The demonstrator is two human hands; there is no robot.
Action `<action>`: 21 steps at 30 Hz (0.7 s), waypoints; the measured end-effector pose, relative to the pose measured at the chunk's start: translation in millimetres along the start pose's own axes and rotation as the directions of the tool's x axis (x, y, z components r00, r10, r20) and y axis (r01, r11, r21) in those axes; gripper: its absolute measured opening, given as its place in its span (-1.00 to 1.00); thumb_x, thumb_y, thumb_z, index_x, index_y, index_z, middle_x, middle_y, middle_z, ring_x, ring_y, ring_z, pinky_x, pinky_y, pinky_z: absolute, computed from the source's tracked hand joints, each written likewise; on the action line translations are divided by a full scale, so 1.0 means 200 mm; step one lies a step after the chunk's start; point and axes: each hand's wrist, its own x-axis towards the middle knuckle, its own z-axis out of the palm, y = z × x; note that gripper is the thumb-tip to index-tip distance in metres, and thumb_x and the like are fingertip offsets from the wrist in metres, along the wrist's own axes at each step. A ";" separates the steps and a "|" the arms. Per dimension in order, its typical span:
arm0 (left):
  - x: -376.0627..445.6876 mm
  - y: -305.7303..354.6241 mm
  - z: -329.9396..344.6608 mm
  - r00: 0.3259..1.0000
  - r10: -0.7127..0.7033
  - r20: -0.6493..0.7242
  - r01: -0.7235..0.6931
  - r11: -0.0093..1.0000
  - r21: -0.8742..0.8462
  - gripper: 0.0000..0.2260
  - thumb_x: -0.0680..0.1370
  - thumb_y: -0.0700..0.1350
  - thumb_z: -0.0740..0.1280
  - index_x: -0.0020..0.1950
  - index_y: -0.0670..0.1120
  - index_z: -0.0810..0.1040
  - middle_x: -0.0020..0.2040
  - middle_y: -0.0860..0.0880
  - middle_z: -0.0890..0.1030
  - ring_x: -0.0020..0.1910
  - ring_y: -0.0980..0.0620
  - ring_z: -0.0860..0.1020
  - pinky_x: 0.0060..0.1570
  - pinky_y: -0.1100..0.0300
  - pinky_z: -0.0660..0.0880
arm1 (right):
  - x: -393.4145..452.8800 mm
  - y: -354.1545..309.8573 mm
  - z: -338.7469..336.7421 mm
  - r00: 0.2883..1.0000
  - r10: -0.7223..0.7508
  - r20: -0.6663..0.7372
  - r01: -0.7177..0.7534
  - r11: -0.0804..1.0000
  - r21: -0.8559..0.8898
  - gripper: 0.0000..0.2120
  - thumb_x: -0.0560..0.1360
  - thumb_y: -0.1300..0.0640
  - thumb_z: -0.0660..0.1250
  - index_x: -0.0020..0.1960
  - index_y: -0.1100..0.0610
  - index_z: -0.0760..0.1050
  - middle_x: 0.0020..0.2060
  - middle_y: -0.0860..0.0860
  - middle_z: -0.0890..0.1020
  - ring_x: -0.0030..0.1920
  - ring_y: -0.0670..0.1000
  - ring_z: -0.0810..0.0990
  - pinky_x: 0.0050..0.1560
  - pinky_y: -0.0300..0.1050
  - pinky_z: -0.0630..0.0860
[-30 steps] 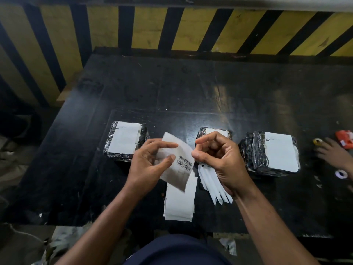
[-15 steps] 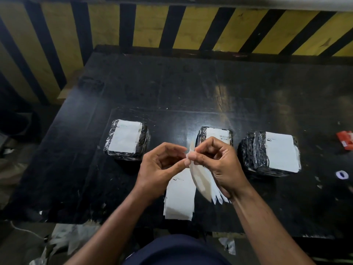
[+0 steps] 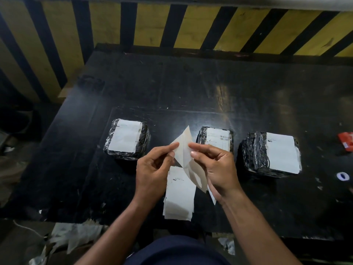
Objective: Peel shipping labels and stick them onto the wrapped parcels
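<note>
Three parcels wrapped in black plastic stand in a row on the black table (image 3: 191, 88): a left parcel (image 3: 127, 139), a middle parcel (image 3: 216, 138) and a right parcel (image 3: 272, 153). Each has a white label on top. My left hand (image 3: 152, 169) and my right hand (image 3: 217, 167) both pinch one shipping label (image 3: 186, 150), held above the table between the left and middle parcels. The label is splitting from its backing at the top corner. A stack of labels (image 3: 179, 197) lies on the table under my hands.
A yellow and black striped wall (image 3: 152, 25) stands behind the table. A red packet (image 3: 346, 140) and a small white ring (image 3: 342, 176) lie at the right edge. Discarded paper backings (image 3: 72, 238) litter the floor at the near left.
The label turned from face-up with its barcode showing to edge-on, and its two layers have started to part. Another person's hand at the right edge has gone.
</note>
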 end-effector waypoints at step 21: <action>0.09 -0.12 -0.15 0.989 -0.133 -0.061 0.130 0.990 -0.054 -0.67 0.55 -0.31 0.49 0.29 -0.10 0.67 0.05 -0.07 0.75 -0.05 -0.01 0.68 0.08 0.21 0.64 | 0.07 0.17 -0.16 0.956 -0.153 -0.250 0.111 0.978 -0.175 -0.67 0.44 0.34 0.55 0.12 0.03 0.73 0.04 -0.03 0.76 -0.06 0.12 0.74 0.10 0.17 0.70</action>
